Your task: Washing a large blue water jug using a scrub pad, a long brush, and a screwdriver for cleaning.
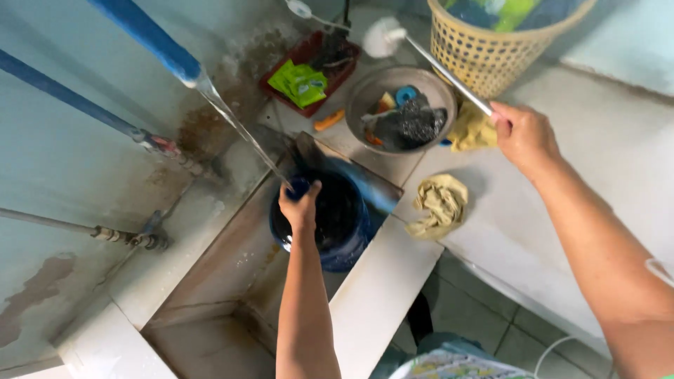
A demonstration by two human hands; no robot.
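My left hand [300, 205] grips the rim of a dark blue bucket [344, 231] that stands tilted in the sink basin [217, 281]. A stream of water [239, 130] falls from a blue pipe [151, 36] onto the bucket's rim by my fingers. My right hand [523, 135] is closed around the metal handle of a white-headed brush [386, 36], holding it above the counter [604, 161] near a yellow cloth [474, 130].
A round metal bowl [365, 88] with scouring pads and sponges sits on the counter. Behind it are a red tray [309, 52] with green sachets and a woven yellow basket [484, 42]. A crumpled yellow rag [441, 203] lies near the sink edge. Pipes run along the left wall.
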